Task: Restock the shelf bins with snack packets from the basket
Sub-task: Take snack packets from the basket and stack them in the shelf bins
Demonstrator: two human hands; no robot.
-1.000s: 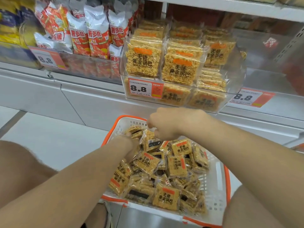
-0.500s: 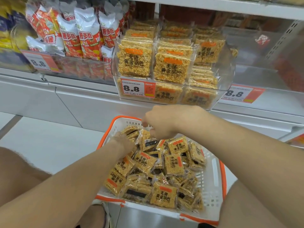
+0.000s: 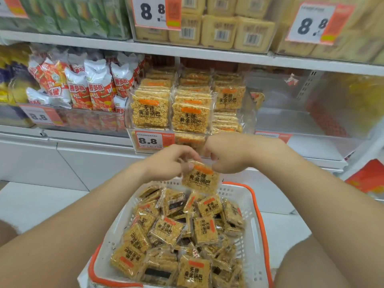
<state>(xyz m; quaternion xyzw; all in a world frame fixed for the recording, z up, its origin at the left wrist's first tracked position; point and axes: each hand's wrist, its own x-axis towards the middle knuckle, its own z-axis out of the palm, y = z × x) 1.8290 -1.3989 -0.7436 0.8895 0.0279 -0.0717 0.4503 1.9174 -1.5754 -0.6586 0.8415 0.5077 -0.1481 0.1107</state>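
Both hands are close together, up above the basket (image 3: 252, 223). They pinch one snack packet (image 3: 200, 180) by its top edge. The left hand (image 3: 172, 161) holds the top left corner with its fingertips. The right hand (image 3: 230, 154) holds the top right corner, and its fingers are curled in. The packet hangs down from the hands, over the far end of the basket and in front of the shelf bin (image 3: 248, 119). It is almost square, so it has no real long side. Its printed face looks back at the person. The orange stripe is at the top and the black words sit the right way up. The whole packet leans a little, with its right side lower than its left. The basket is white with an orange rim and sits low between the person's legs. Many more of the same packets (image 3: 166, 227) lie in it, pointing all different ways. The clear bin on the shelf holds rows of standing packets (image 3: 150, 110) with their faces to the front. A price tag (image 3: 148, 140) is on the front of the bin. Red and white bags (image 3: 97, 90) sit in the next bin to the left.
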